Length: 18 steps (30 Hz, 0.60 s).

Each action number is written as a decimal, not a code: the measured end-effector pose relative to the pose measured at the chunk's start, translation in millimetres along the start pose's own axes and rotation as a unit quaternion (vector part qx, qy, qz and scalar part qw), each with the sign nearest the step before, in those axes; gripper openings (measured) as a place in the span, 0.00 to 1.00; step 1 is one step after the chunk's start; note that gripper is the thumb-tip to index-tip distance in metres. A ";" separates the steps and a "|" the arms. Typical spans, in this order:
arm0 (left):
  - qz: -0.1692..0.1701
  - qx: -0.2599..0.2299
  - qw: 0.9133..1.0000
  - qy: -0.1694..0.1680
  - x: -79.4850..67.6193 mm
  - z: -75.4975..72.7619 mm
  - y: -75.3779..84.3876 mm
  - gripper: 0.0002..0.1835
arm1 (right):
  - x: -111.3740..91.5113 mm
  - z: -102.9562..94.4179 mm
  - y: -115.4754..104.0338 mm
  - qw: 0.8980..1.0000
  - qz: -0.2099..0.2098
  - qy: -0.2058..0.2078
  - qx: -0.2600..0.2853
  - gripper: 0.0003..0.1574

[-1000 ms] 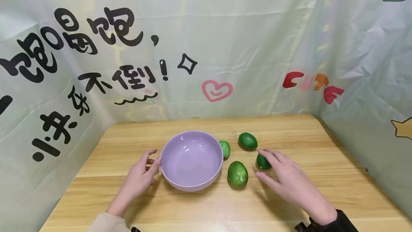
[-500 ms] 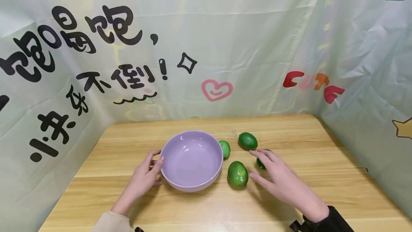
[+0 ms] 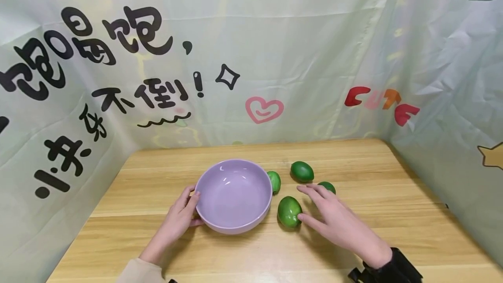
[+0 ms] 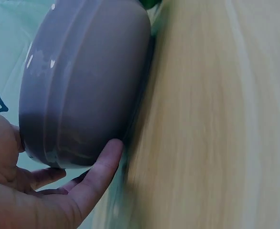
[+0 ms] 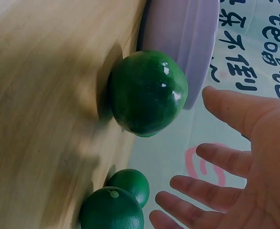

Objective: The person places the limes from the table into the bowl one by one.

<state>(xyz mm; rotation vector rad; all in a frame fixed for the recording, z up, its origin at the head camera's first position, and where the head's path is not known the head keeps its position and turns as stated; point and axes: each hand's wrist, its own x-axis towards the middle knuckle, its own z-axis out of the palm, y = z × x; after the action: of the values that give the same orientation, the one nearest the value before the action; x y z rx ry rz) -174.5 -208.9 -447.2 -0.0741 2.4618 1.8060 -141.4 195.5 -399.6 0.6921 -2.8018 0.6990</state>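
Observation:
A lilac bowl (image 3: pixel 233 195) stands upright on the wooden table with nothing in it. My left hand (image 3: pixel 174 219) holds its left side, thumb at the rim and the other fingers spread along the outer wall; the left wrist view shows the little finger low near the base. My right hand (image 3: pixel 334 222) hovers with fingers spread over the right side of a glossy green lime (image 3: pixel 289 212), thumb tip right at it in the head view. In the right wrist view, the palm faces that lime (image 5: pixel 149 93) with a gap between, and nothing is in the hand.
A lighter lime (image 3: pixel 274 182) sits close behind the bowl's right edge. Another dark lime (image 3: pixel 302 171) lies farther back, and one more lime (image 3: pixel 327 187) is partly hidden behind the right hand. Printed cloth (image 3: pixel 314 47) walls the table at the back and sides.
My right hand has moved left, from over the rightmost lime to beside the front lime. My left hand has closed in on the bowl's side. Bowl and limes have stayed put.

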 end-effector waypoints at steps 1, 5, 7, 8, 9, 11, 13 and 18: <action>-0.003 -0.006 1.000 0.001 -0.2 0.5 0.1 0.22 | 0.6 0.7 -0.6 1.000 0.000 -0.002 0.002 0.39; -0.008 -0.025 1.000 0.001 -0.4 2.0 0.2 0.22 | 2.4 4.9 -1.9 1.000 -0.005 -0.004 -0.002 0.40; -0.007 -0.030 1.000 0.001 -0.3 2.3 0.5 0.22 | 2.9 7.4 -2.2 1.000 -0.005 -0.009 -0.005 0.40; -0.007 -0.032 0.999 0.000 -0.2 2.5 0.5 0.22 | 3.2 8.4 -2.2 1.000 -0.005 -0.012 -0.006 0.40; -0.007 -0.033 0.999 0.000 -0.1 2.6 0.5 0.22 | 3.5 9.5 -2.3 1.000 -0.004 -0.016 -0.007 0.40; -0.008 -0.036 0.999 -0.002 0.1 2.6 0.5 0.22 | 3.7 11.3 -2.7 1.000 -0.003 -0.023 -0.005 0.39; -0.012 -0.038 0.999 -0.002 0.5 2.9 0.0 0.22 | 4.2 12.9 -3.2 0.999 0.000 -0.032 -0.003 0.39; -0.010 -0.047 0.999 -0.005 0.6 2.9 -0.3 0.23 | 5.8 17.5 -4.5 0.999 0.006 -0.051 0.000 0.39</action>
<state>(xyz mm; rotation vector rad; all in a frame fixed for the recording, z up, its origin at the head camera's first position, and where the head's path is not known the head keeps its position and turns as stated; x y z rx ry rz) -174.9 -206.2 -448.4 -0.0948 2.3610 1.9087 -145.3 181.3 -411.5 0.7310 -2.9012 0.6852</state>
